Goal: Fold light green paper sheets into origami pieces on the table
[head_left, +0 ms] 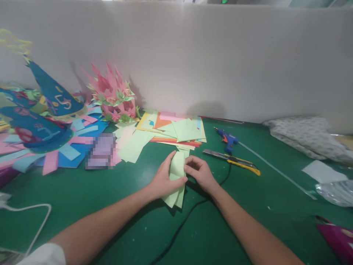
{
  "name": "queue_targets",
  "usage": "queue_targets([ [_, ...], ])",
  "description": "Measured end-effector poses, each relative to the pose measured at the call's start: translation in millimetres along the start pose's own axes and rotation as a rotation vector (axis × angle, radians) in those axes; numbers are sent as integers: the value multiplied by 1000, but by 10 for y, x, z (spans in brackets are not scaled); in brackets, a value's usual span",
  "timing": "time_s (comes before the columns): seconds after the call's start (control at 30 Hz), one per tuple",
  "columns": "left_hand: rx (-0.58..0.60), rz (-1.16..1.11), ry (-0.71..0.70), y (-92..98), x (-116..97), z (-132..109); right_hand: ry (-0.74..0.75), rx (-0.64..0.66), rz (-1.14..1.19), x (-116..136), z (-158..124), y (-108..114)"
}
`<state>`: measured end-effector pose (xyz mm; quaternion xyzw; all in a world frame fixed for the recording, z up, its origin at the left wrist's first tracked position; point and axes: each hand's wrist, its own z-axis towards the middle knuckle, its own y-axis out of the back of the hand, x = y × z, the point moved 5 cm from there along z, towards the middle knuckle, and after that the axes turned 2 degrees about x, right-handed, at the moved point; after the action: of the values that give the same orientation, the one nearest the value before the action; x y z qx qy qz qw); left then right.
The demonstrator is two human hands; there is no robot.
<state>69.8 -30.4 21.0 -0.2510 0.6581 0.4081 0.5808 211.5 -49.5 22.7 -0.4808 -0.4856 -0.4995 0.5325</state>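
Both my hands meet over a strip of light green paper lying on the green table mat. My left hand pinches the strip's left side, thumb on top. My right hand curls its fingers on the strip's right edge. The lower end of the paper sticks out below my left hand. A stack of coloured paper sheets lies just beyond the hands.
A blue glue gun and a yellow utility knife lie right of the hands, a black cord running toward me. Blue paper cone hats, a pink paper flower, scattered strips at left. Cloth, foil at right.
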Motion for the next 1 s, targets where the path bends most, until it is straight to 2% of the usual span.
queue_targets([
  [0.1,6,-207,-21,57,19,31,21,-48,54,9,2,46],
  [0.2,31,-312,-43,79,8,46,23,-56,10,21,-3,27],
  [0.33,82,-269,-132,-21,-42,27,50,63,-50,38,-23,-123],
  [0.47,-4,-252,-210,-50,-60,17,19,212,-42,27,-48,-253],
  [0.57,-78,-168,-237,14,-60,29,-53,170,-40,-7,-41,-226],
  [0.67,-72,-271,-191,118,-15,82,-104,53,-44,-47,-14,-124],
  [0.73,23,-451,-124,181,32,139,-127,-27,-2,-76,5,-35],
  [0.8,80,-552,-24,278,92,196,-131,-45,79,-93,22,30],
  [0.9,272,-572,155,378,175,239,-136,6,134,-93,30,79],
  [1.0,438,-531,163,461,186,244,-128,7,91,-82,30,113],
])
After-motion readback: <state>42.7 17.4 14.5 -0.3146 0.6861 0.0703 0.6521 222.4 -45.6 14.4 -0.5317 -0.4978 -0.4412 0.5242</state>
